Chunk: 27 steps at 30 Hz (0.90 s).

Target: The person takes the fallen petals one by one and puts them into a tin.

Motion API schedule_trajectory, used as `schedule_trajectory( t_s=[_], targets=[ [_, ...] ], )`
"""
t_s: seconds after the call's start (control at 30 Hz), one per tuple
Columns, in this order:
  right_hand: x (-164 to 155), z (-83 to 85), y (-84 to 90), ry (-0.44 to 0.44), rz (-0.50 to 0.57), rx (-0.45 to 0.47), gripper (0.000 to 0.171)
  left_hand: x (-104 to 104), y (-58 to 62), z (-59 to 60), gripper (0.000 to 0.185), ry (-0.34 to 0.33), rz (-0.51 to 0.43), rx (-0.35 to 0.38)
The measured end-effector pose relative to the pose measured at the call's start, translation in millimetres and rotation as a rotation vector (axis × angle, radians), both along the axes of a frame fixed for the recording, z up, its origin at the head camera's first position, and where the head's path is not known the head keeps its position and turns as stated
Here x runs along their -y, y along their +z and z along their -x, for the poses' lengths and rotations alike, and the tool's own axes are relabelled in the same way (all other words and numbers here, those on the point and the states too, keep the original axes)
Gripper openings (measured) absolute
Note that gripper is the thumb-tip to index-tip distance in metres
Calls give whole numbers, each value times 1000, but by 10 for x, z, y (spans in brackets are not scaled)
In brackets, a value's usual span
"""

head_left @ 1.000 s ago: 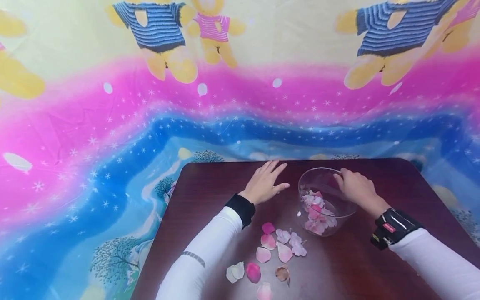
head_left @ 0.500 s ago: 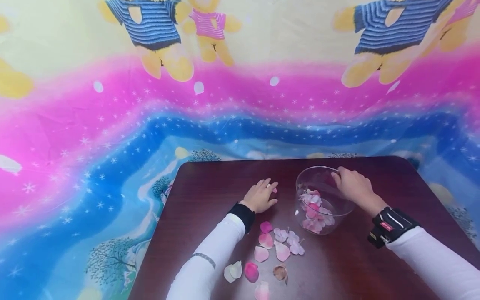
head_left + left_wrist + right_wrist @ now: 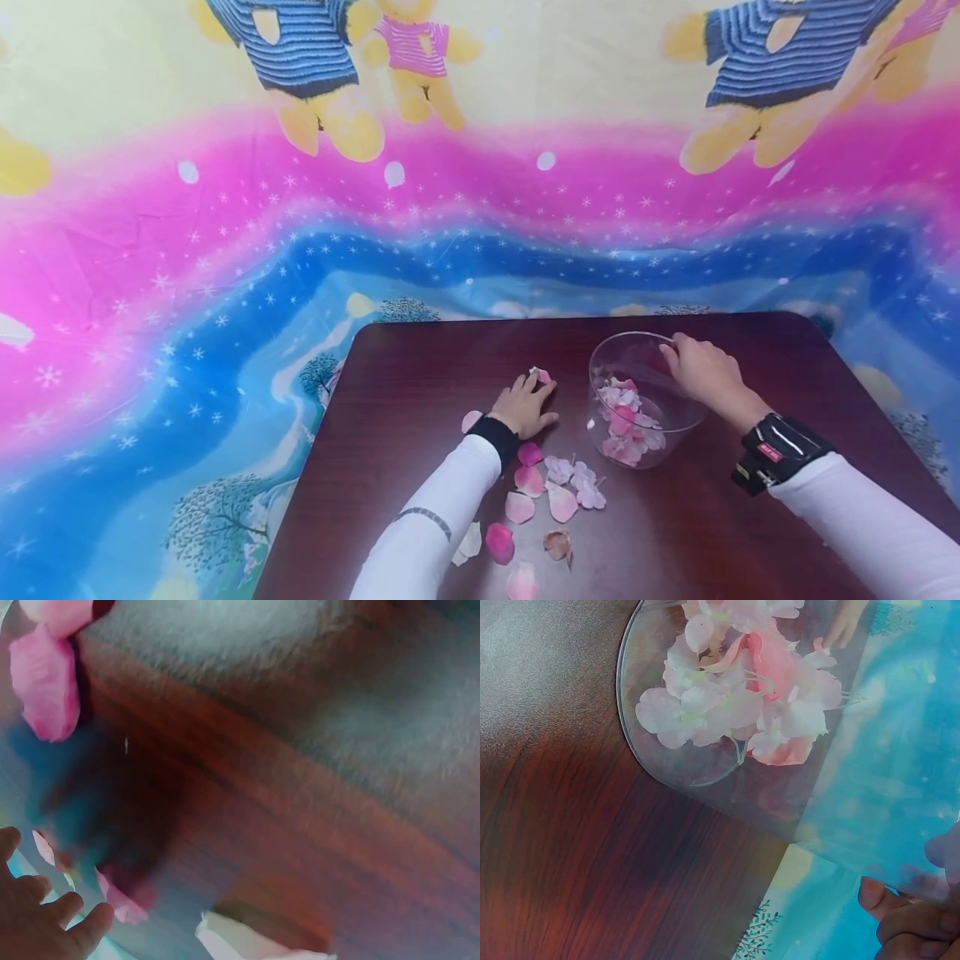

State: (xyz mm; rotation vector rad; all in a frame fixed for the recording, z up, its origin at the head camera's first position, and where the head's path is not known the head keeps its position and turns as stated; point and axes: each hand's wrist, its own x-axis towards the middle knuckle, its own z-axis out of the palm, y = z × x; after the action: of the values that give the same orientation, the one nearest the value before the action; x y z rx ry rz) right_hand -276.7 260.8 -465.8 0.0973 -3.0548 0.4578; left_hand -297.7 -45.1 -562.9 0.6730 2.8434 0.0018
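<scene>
In the head view my right hand (image 3: 708, 375) grips the rim of a clear bowl (image 3: 652, 375), thumb and fingers on either side of its wall. Pink and white petals and blossoms (image 3: 628, 421) lie inside it, and the right wrist view shows them through the clear wall. My left hand (image 3: 522, 406), fingers spread, is low over the table, its fingertips at a small pink and white petal group (image 3: 540, 375). The left wrist view shows bent fingers with nothing between them, near a pink petal (image 3: 120, 898) and a white petal (image 3: 240, 941).
Loose petals are scattered on the dark wooden table (image 3: 420, 375): a magenta petal (image 3: 500, 543), a white petal (image 3: 468, 543), a brownish curled petal (image 3: 558, 544) and pale blossoms (image 3: 587, 485). One pale pink petal (image 3: 472, 421) lies beside the left wrist. A patterned cloth (image 3: 480, 208) hangs behind.
My left hand has drawn back toward me from the far part of the table. Petals at its fingertips and beside its wrist have come into view. My right hand still holds the bowl.
</scene>
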Motion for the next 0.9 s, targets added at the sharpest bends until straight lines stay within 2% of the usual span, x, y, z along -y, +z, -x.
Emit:
schedule_trajectory(
  t_s=[0.2, 0.33, 0.43, 0.7, 0.9],
  targets=[
    [12, -6, 12, -3, 1, -1, 36, 10, 55, 46, 69, -8, 37, 31],
    [18, -6, 8, 1, 2, 9, 36, 14, 147, -29, 70, -27, 33, 58],
    [22, -4, -2, 6, 2, 10, 36, 1, 191, -87, 71, -39, 27, 46],
    [19, -1, 6, 3, 0, 7, 36, -67, 165, -126, 85, -86, 95, -9],
    [4, -1, 3, -2, -4, 15, 37, -104, 132, -155, 85, -100, 100, -9]
  ],
)
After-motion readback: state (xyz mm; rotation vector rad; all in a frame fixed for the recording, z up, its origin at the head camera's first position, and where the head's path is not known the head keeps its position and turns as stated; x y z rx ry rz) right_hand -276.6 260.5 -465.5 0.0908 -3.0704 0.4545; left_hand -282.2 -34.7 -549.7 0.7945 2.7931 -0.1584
